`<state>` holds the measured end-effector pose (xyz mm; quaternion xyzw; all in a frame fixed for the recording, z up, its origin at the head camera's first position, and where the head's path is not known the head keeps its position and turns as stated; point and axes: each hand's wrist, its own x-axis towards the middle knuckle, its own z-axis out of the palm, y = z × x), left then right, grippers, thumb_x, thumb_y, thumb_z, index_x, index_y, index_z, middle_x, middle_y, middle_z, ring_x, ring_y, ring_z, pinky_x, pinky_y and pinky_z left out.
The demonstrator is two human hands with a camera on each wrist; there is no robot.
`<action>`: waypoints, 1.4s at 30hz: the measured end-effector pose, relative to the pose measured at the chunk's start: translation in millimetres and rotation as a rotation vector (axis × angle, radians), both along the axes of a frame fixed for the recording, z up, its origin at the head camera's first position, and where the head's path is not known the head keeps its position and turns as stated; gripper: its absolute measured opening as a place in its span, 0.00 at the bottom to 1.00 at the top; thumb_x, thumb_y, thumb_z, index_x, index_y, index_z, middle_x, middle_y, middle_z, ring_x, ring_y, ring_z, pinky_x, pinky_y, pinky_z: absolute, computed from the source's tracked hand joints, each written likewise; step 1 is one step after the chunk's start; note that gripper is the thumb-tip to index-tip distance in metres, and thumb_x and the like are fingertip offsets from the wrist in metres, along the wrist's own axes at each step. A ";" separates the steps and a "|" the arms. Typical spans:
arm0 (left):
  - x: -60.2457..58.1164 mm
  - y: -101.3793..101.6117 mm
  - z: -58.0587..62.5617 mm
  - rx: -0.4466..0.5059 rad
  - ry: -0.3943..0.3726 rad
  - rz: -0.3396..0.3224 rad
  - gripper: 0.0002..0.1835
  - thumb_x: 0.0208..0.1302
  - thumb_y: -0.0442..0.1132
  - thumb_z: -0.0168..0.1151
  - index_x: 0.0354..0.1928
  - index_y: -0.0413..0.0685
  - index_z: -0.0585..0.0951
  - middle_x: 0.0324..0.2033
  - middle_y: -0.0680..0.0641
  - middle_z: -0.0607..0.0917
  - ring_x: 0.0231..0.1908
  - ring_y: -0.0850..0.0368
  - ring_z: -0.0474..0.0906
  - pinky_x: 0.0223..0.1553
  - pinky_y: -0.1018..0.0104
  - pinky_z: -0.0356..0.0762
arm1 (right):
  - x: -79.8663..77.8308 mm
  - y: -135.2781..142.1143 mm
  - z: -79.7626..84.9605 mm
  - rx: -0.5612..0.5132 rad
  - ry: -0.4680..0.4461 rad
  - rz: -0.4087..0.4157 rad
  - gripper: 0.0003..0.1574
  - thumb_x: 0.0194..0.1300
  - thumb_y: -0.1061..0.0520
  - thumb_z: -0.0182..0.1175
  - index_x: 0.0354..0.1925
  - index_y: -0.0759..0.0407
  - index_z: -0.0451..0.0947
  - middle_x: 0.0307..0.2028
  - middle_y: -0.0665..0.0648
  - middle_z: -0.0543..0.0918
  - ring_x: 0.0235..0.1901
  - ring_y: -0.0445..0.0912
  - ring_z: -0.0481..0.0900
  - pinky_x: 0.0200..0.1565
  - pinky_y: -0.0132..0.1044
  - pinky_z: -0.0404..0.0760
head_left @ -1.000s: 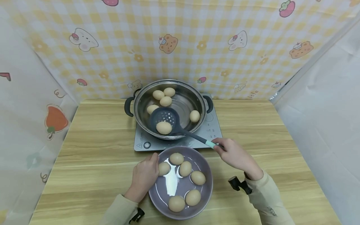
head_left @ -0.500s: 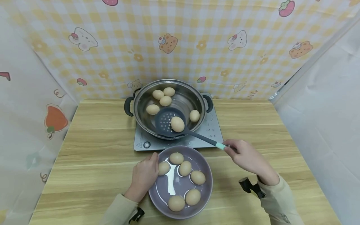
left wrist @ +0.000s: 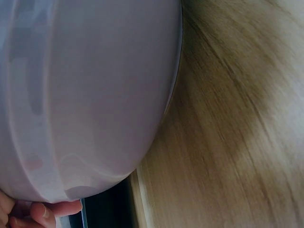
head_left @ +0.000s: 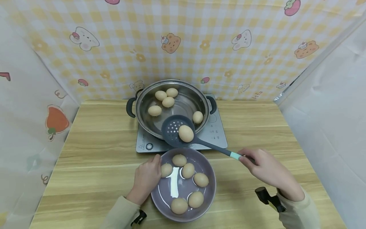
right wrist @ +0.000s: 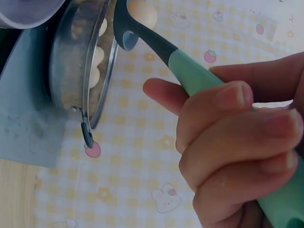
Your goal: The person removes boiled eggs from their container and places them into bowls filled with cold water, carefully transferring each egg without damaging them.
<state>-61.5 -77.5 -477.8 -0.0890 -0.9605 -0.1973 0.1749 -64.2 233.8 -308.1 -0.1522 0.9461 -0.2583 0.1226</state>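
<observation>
My right hand (head_left: 267,167) grips the green handle of a dark grey skimmer (head_left: 171,135); in the right wrist view its fingers curl round that handle (right wrist: 190,71). One brown egg (head_left: 186,133) lies on the perforated head, which is over the front rim of a steel pot (head_left: 187,106). Several eggs (head_left: 168,102) sit inside the pot. In front stands a purple bowl (head_left: 163,198) holding several more eggs (head_left: 201,180). My left hand (head_left: 147,178) holds this bowl by its left rim; the left wrist view shows mostly the bowl's outer side (left wrist: 104,85) and a few fingertips (left wrist: 42,213).
The pot stands on a flat grey induction cooktop (head_left: 150,144), its black side handles (head_left: 212,105) sticking out left and right. Bowl and cooktop rest on a wooden table (head_left: 100,143). A yellow checked cloth (head_left: 206,63) hangs behind, with pale sheets at both sides.
The right hand has drawn the skimmer right and towards the front, out over the pot's rim, carrying the egg, which has shifted towards the handle side. The left hand and bowl have stayed put.
</observation>
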 end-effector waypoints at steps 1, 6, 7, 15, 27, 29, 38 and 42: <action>0.0 0.2 0.2 0.001 0.000 -0.001 0.06 0.58 0.35 0.55 0.26 0.43 0.72 0.16 0.46 0.75 0.09 0.50 0.69 0.08 0.62 0.61 | 1.9 1.6 0.5 0.003 0.005 0.007 0.07 0.64 0.60 0.52 0.36 0.58 0.77 0.14 0.44 0.60 0.12 0.33 0.55 0.17 0.29 0.60; 0.1 0.6 1.7 0.001 -0.005 -0.003 0.05 0.58 0.34 0.55 0.26 0.42 0.72 0.16 0.46 0.76 0.09 0.51 0.69 0.08 0.63 0.61 | 11.5 10.5 2.2 0.012 0.014 0.025 0.07 0.65 0.58 0.52 0.37 0.57 0.77 0.14 0.42 0.59 0.12 0.33 0.55 0.17 0.28 0.60; 0.0 0.8 1.8 -0.001 -0.005 -0.003 0.05 0.58 0.34 0.56 0.26 0.43 0.72 0.16 0.46 0.76 0.09 0.51 0.69 0.08 0.62 0.61 | 13.0 12.5 2.3 0.013 0.017 0.026 0.07 0.65 0.58 0.52 0.37 0.57 0.77 0.14 0.42 0.59 0.11 0.33 0.54 0.17 0.28 0.60; -0.5 0.7 1.8 0.000 -0.011 -0.002 0.05 0.58 0.35 0.55 0.26 0.42 0.73 0.15 0.46 0.75 0.09 0.51 0.69 0.09 0.63 0.61 | 22.8 28.8 -0.4 0.008 -0.013 0.030 0.07 0.65 0.56 0.53 0.37 0.54 0.77 0.12 0.41 0.55 0.10 0.31 0.51 0.16 0.28 0.59; -0.7 1.4 3.6 0.004 -0.038 0.009 0.05 0.59 0.35 0.55 0.26 0.43 0.72 0.15 0.46 0.75 0.10 0.49 0.70 0.09 0.60 0.63 | 33.9 42.9 -12.2 -0.054 0.074 0.129 0.07 0.61 0.60 0.57 0.36 0.46 0.76 0.14 0.36 0.53 0.13 0.27 0.49 0.16 0.25 0.57; -1.0 1.3 3.6 0.004 -0.043 0.008 0.06 0.59 0.35 0.54 0.26 0.43 0.72 0.15 0.47 0.75 0.10 0.49 0.70 0.09 0.60 0.64 | 34.4 44.8 -14.9 -0.075 0.053 0.150 0.07 0.62 0.60 0.57 0.36 0.46 0.76 0.14 0.37 0.54 0.14 0.27 0.49 0.16 0.24 0.58; -1.4 1.1 2.3 0.003 -0.015 0.006 0.06 0.58 0.35 0.55 0.25 0.43 0.71 0.15 0.46 0.74 0.09 0.48 0.70 0.09 0.60 0.63 | 35.9 53.6 -30.7 -0.118 0.028 0.213 0.08 0.60 0.62 0.57 0.37 0.50 0.76 0.14 0.38 0.55 0.14 0.26 0.50 0.16 0.23 0.58; -1.4 1.1 1.5 0.001 -0.008 0.005 0.07 0.58 0.34 0.55 0.25 0.43 0.70 0.15 0.46 0.74 0.09 0.48 0.70 0.09 0.60 0.63 | 35.5 57.1 -36.5 -0.144 0.005 0.238 0.08 0.60 0.64 0.57 0.38 0.53 0.76 0.15 0.39 0.56 0.15 0.27 0.52 0.17 0.23 0.59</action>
